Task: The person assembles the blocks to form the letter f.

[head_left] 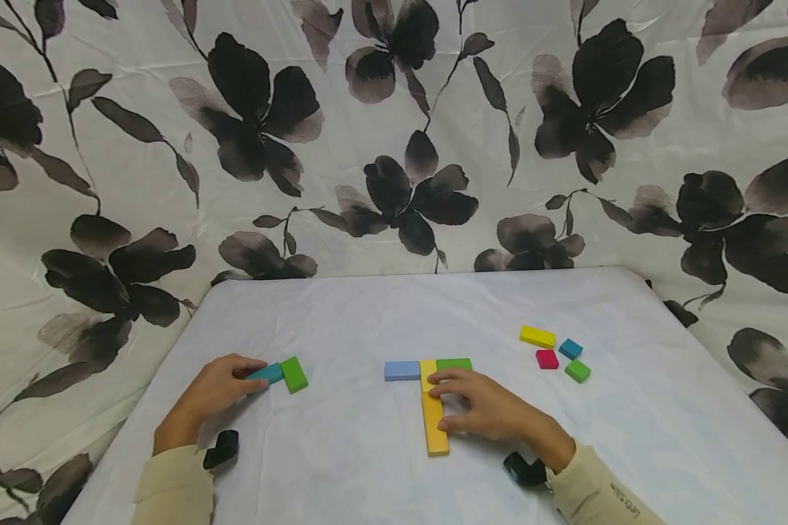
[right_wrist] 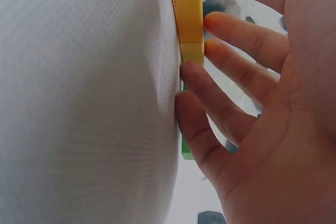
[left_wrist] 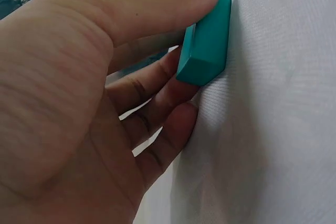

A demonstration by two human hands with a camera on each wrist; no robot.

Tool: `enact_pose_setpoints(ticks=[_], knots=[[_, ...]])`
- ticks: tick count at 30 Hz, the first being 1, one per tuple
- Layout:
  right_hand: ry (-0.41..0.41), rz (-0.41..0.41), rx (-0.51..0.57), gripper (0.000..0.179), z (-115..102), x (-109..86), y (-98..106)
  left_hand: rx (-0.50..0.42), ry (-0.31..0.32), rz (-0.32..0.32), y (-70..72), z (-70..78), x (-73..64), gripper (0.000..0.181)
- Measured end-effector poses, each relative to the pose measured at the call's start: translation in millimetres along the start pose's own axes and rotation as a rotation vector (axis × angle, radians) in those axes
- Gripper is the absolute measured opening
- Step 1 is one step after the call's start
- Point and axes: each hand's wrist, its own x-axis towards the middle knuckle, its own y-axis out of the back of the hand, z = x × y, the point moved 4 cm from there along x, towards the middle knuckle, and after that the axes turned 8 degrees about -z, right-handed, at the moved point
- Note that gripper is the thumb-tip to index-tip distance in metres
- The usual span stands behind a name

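My left hand [head_left: 219, 390] pinches a teal block [head_left: 267, 374] between thumb and fingers, low over the white cloth. One end of the teal block meets a tilted green block [head_left: 294, 375]. In the left wrist view the thumb lies on the teal block [left_wrist: 210, 32]. My right hand [head_left: 489, 408] touches two yellow blocks set end to end, a shorter one [head_left: 427, 370] and a longer one [head_left: 435, 430], with relaxed fingers. Beside the shorter one sit a light blue block [head_left: 402, 371] to the left and a green block [head_left: 454, 363] to the right, partly hidden by the hand.
On the right of the white-covered table [head_left: 341, 313] lie a yellow block [head_left: 537, 336], a blue block [head_left: 570, 348], a red block [head_left: 547, 359] and a small green block [head_left: 578, 371]. A flower-patterned cloth [head_left: 499, 44] hangs behind the table.
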Motion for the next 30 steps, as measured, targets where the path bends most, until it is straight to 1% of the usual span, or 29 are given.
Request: enact_pose_setpoints(ticks=[3,6,11,13,18,20,22,27,30], knots=[[-0.002,0.0,0.003,0.046,0.6,-0.3,0.2,0.008,-0.002,0.013,0.8,1.2,0.0,0.051],[-0.001,0.0,0.006,0.046,0.7,-0.3,0.4,0.011,-0.018,0.032,1.2,0.8,0.5,0.05],[0.005,0.002,0.018,0.045,0.2,-0.6,-0.3,0.01,-0.073,0.089,-0.4,0.4,3.4,0.048],[0.005,0.0,0.021,0.045,0.1,-0.7,-1.3,0.014,-0.083,0.111,-1.6,0.8,5.1,0.048],[0.006,-0.001,0.015,0.045,-1.4,-0.9,-2.1,-0.008,-0.041,0.133,-4.6,5.1,8.4,0.052],[0.007,0.001,0.011,0.045,-2.0,-1.0,-1.6,-0.034,-0.036,0.144,-5.3,9.7,9.6,0.053],[0.007,0.001,0.009,0.045,-2.0,-0.9,-1.1,-0.064,-0.051,0.152,-6.1,16.4,11.7,0.053],[0.0,0.002,0.006,0.045,0.1,-0.6,-0.8,-0.146,-0.082,0.141,-12.9,38.2,16.9,0.056],[-0.006,-0.001,0.007,0.045,0.1,-0.8,-0.2,-0.184,-0.101,0.132,-18.3,48.8,19.9,0.06]])
